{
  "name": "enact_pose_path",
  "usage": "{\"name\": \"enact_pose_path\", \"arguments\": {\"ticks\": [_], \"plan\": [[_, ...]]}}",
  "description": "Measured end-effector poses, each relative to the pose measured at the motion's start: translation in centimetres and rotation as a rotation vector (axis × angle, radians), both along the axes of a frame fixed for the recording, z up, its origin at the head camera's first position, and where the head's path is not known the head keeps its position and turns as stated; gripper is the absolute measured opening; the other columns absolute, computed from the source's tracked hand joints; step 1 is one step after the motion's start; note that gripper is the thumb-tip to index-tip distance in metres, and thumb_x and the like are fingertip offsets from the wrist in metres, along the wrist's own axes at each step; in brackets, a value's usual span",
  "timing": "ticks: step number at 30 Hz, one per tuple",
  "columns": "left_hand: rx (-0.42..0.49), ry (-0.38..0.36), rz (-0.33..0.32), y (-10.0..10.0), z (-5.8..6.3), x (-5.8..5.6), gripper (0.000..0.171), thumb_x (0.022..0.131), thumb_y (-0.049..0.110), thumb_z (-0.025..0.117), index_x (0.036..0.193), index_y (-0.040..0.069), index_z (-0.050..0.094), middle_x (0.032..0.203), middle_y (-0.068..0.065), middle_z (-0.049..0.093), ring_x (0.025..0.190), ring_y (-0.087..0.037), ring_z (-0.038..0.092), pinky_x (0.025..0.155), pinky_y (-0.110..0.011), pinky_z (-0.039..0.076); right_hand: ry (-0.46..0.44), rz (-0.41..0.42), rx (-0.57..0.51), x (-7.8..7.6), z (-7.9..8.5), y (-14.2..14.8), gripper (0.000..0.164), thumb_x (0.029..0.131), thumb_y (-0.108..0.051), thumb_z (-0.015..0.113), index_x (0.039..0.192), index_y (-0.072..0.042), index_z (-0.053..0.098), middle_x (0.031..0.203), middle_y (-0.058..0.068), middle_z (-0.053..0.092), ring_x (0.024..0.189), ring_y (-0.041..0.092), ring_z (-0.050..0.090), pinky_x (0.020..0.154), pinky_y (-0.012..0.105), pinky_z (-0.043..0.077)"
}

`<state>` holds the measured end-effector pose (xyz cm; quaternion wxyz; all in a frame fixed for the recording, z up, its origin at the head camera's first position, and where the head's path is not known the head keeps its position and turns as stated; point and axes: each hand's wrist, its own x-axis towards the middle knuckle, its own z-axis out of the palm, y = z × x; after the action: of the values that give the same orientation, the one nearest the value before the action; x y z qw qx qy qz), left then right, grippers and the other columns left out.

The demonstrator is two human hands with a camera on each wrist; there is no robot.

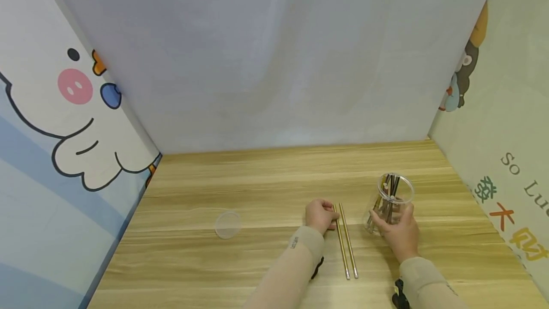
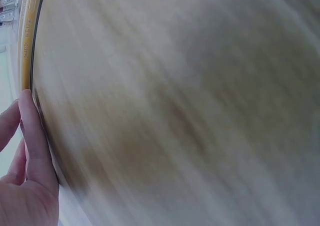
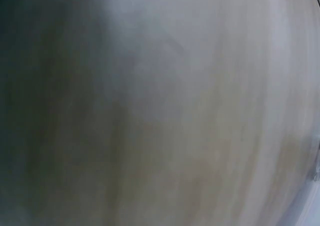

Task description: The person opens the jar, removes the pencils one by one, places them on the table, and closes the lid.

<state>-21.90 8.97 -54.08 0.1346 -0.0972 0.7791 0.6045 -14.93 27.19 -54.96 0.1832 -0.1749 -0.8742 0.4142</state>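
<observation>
Two yellow pencils lie side by side on the wooden table, the left pencil (image 1: 341,242) close to the right pencil (image 1: 349,242). My left hand (image 1: 319,216) rests at the far end of the left one, its fingertips touching it. In the left wrist view, straight fingers (image 2: 37,151) meet the end of a yellow pencil (image 2: 27,40). My right hand (image 1: 401,235) grips a clear plastic cup (image 1: 372,211), thumb on its left side. Several dark and yellow pencils (image 1: 389,199) stand leaning inside. The right wrist view shows mostly blurred table; the hand is hidden there.
A round, clear lid-like disc (image 1: 228,224) lies flat on the table (image 1: 193,261), left of the hands. A pale curtain (image 1: 240,61) hangs behind the table. Cartoon-printed panels stand at the left (image 1: 34,147) and right (image 1: 480,142).
</observation>
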Motion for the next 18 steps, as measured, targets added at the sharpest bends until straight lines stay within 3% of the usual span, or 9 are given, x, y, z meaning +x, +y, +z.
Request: {"name": "enact_pose_path", "arguments": {"ticks": [13, 18], "plan": [[0.015, -0.007, -0.013, -0.28, 0.26, 0.04, 0.029, 0.076, -0.009, 0.078, 0.102, 0.0, 0.07, 0.084, -0.002, 0.062, 0.063, -0.013, 0.062, 0.053, -0.026, 0.058, 0.015, 0.001, 0.008, -0.04, -0.17, -0.01, 0.067, 0.083, -0.035, 0.077, 0.123, 0.002, 0.038, 0.108, 0.032, 0.063, 0.092, 0.045, 0.063, 0.078, 0.057, 0.05], [0.012, -0.004, -0.023, -0.77, 0.39, -0.2, 0.025, 0.082, -0.001, 0.076, 0.106, 0.001, 0.069, 0.088, -0.003, 0.063, 0.061, -0.017, 0.065, 0.053, -0.027, 0.057, 0.017, 0.002, 0.01, 0.0, -0.1, -0.07, 0.067, 0.083, -0.035, 0.077, 0.123, 0.002, 0.038, 0.107, 0.032, 0.063, 0.092, 0.045, 0.064, 0.077, 0.057, 0.051]]}}
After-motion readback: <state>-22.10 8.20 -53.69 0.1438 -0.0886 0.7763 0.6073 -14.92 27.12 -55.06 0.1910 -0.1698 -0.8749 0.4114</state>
